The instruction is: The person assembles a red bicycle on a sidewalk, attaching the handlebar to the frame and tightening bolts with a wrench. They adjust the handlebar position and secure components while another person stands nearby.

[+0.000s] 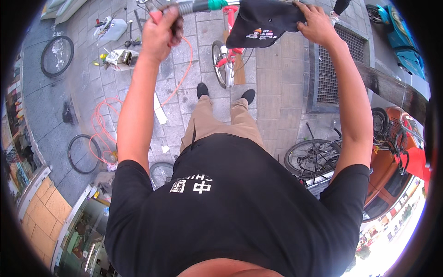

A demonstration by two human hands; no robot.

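Note:
My left hand (162, 33) is raised at the upper left, its fingers wrapped round a red-handled tool (157, 16). A grey ribbed tube (190, 7) with a black and green end lies beside that hand; whether it joins the tool I cannot tell. An orange hose (188, 62) runs down from near the hand. At the upper right, my right hand (316, 22) pinches the edge of a black cloth thing (260, 25) with a small printed picture, perhaps a cap. The cloth hangs above a red bicycle (226, 60) and hides part of it; its top is cut off.
Loose tyres (57, 56) and coiled orange hose (102, 115) lie on the paving at left, near a white jug (113, 30) and scattered tools. At right are a metal floor grate (328, 64), a fallen bicycle (314, 154), a blue scooter (401, 41) and an orange car (392, 180).

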